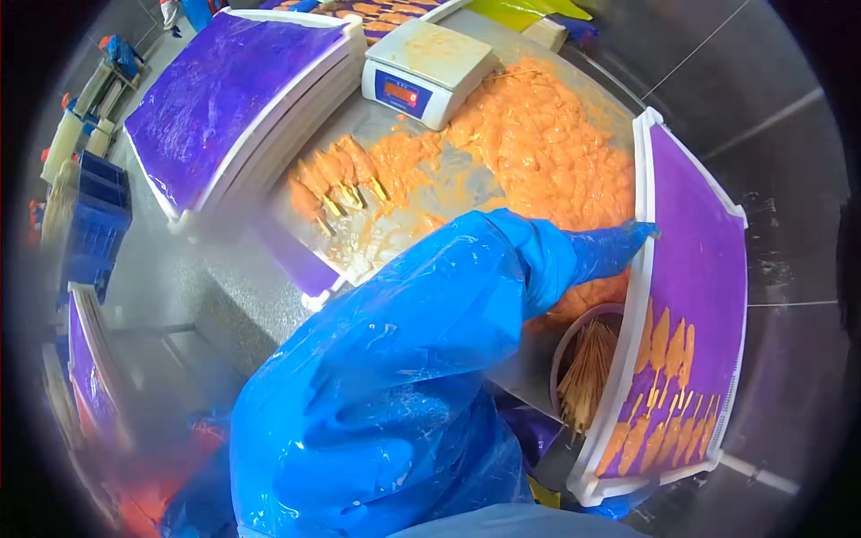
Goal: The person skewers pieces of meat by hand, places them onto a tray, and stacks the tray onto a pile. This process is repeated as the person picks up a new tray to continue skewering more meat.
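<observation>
My left arm, in a wet blue plastic sleeve, reaches across the work table. My left hand (639,237) is closed on the near-side rim of a white-framed tray (700,233) lined with purple sheet. The tray stands tilted at the right. Skewered pieces of orange meat (659,345) lie in two rows on its lower part. Blue plastic (621,506) shows under the tray's bottom edge; my right hand itself is hidden there. Beside the tray, a round tub (558,363) holds a bundle of bare wooden sticks (587,372).
A large heap of orange marinated meat (538,143) covers much of the metal table. Several finished skewers (336,175) lie left of it. A digital scale (430,67) stands behind. Stacked purple-lined trays (233,99) rise at the left. Blue crates (97,211) and other people are farther off.
</observation>
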The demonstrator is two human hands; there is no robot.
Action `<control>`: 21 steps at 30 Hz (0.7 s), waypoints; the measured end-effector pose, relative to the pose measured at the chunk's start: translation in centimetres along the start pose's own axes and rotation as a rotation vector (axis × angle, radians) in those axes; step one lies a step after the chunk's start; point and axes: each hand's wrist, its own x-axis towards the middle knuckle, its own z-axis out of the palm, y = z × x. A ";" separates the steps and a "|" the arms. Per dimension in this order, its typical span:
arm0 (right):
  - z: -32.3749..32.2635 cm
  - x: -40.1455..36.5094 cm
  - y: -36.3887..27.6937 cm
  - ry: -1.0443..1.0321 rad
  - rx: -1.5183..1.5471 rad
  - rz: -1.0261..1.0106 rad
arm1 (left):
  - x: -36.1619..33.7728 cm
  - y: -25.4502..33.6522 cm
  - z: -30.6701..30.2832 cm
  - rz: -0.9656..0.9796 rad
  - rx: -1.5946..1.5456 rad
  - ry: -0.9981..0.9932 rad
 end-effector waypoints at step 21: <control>1.5 -10.4 -0.4 0.382 -0.340 -0.158 | -32.7 10.8 -20.2 -0.017 0.274 -0.239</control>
